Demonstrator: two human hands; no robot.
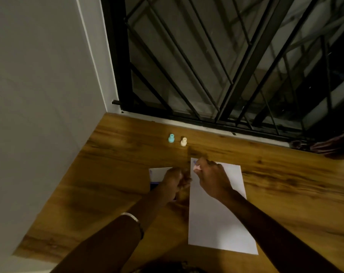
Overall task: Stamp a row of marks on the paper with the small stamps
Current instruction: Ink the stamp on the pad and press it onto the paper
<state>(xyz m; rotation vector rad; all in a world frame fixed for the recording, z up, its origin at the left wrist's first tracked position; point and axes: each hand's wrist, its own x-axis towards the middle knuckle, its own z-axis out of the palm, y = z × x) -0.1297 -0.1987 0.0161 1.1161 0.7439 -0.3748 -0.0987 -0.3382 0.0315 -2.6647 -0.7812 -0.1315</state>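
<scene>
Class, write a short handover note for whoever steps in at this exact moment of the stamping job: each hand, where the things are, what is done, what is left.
Right hand: closed on a small pinkish stamp, over the top left corner of the paper.
Left hand: fist beside the paper, over a smaller white item with a blue edge; its contents are unclear.
Teal stamp and cream stamp stand untouched on the wooden table near the window.
Done: one faint bluish mark at the corner.
Left: the rest of the row.
</scene>
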